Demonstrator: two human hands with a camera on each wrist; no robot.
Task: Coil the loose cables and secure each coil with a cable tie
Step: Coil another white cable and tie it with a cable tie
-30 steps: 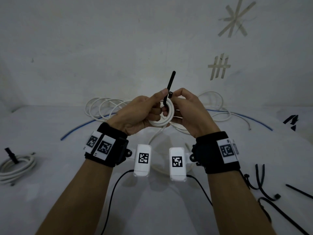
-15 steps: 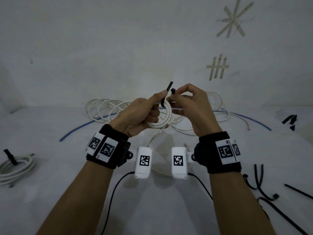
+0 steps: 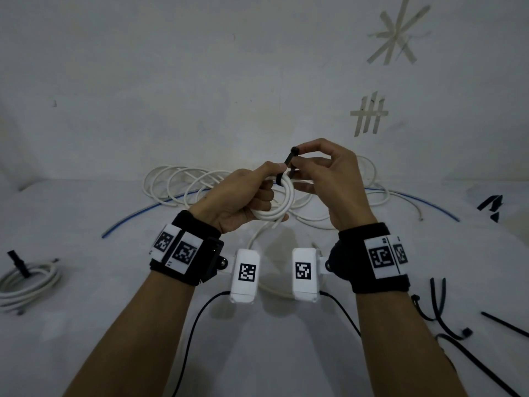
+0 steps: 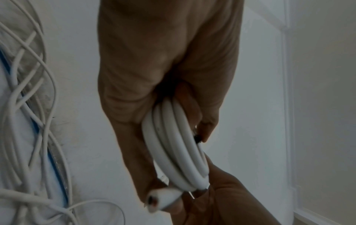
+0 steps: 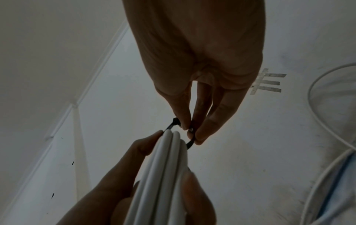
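- The left hand [image 3: 243, 200] is raised above the middle of the white bench [image 3: 86, 325], fingers and thumb curled round a small white cable coil [image 3: 282, 207] of about 3 turns, held upright on edge; in the left wrist view a cut cable end [image 4: 163, 199] juts out below the fingers.
- The right hand [image 3: 329, 179] meets it from the right, thumb and fingertips pinching a black cable tie [image 3: 289, 164] looped round the top of the coil.
- In the right wrist view the tie passes behind the coil's strands, both ends held between the right fingertips [image 5: 200, 137]; whether the tail sits in the tie's head I cannot tell.
- Loose white cables [image 3: 183, 184] sprawl along the bench's far edge by the wall, with a blue cable [image 3: 137, 216] arcing among them.
- Near the left edge lies a finished white coil [image 3: 28, 285], a black tie [image 3: 18, 263] standing up from it.
- Spare black cable ties [image 3: 440, 313] lie near the right edge.
- On the wall [image 3: 200, 81] are 2 tape marks [image 3: 369, 113], 1 star-shaped, 1 like a hash.
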